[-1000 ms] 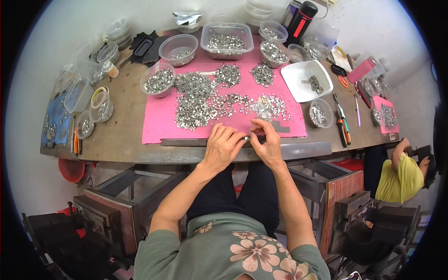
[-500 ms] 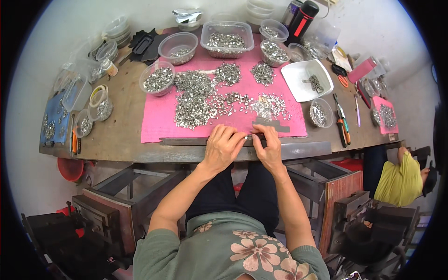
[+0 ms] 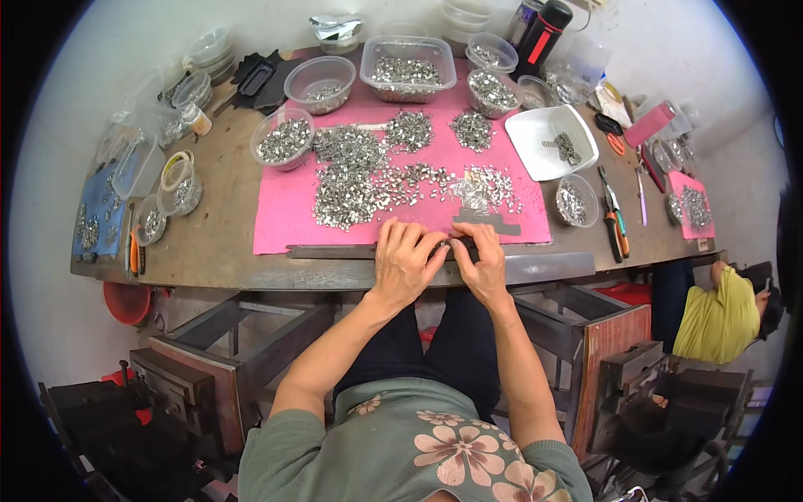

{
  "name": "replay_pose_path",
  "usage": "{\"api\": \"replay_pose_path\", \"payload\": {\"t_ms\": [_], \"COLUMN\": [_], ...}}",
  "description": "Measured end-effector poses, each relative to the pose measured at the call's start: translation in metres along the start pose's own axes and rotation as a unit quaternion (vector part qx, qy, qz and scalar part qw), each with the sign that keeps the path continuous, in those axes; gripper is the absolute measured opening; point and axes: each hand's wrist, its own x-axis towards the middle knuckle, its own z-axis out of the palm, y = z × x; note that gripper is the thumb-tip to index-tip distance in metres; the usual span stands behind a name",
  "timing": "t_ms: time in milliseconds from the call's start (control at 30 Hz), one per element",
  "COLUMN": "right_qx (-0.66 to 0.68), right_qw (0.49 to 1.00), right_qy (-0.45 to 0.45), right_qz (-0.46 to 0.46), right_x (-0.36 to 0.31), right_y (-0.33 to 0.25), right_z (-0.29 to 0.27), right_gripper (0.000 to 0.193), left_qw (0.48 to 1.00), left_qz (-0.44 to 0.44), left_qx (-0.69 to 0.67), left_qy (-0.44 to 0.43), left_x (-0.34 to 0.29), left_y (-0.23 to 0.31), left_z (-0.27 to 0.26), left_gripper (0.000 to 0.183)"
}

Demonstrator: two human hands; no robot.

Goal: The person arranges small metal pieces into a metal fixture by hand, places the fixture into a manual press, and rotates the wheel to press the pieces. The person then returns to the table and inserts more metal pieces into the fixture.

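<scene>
My left hand (image 3: 405, 261) and my right hand (image 3: 481, 261) meet at the front edge of the table, thumbs and forefingers pinched close together. Whatever sits between their fingertips is dark, small and mostly covered, so its kind is unclear. Beneath the hands runs a long dark metal bar (image 3: 330, 252), lying along the front of a pink mat (image 3: 280, 213). A flat grey metal strip (image 3: 489, 221) lies just beyond my right fingers, beside thin clear plastic (image 3: 473, 197). Farther back spread heaps of small silvery metal pieces (image 3: 345, 188).
Tubs of metal pieces (image 3: 283, 142) line the back, with a rectangular container (image 3: 407, 71) among them. To the right are a white tray (image 3: 527, 151), a round tub (image 3: 575, 201) and pliers (image 3: 617, 219). A person in a yellow shirt (image 3: 718, 318) is at far right.
My left fingers have shifted slightly right, closer to the right thumb. A small bright spot at the left fingertips is no longer visible. My right hand has barely moved.
</scene>
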Motion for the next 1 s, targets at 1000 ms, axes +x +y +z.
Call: {"api": "replay_pose_path", "payload": {"t_ms": [1000], "right_qx": [0.017], "right_qw": [0.98], "right_qy": [0.159], "right_qz": [0.116], "right_x": [-0.023], "right_y": [0.022], "right_z": [-0.021], "right_gripper": [0.024], "left_qw": [0.997], "left_qz": [-0.05], "left_qx": [-0.052], "left_qy": [0.011], "left_x": [-0.026], "left_y": [-0.013], "left_z": [-0.151], "left_gripper": [0.052]}}
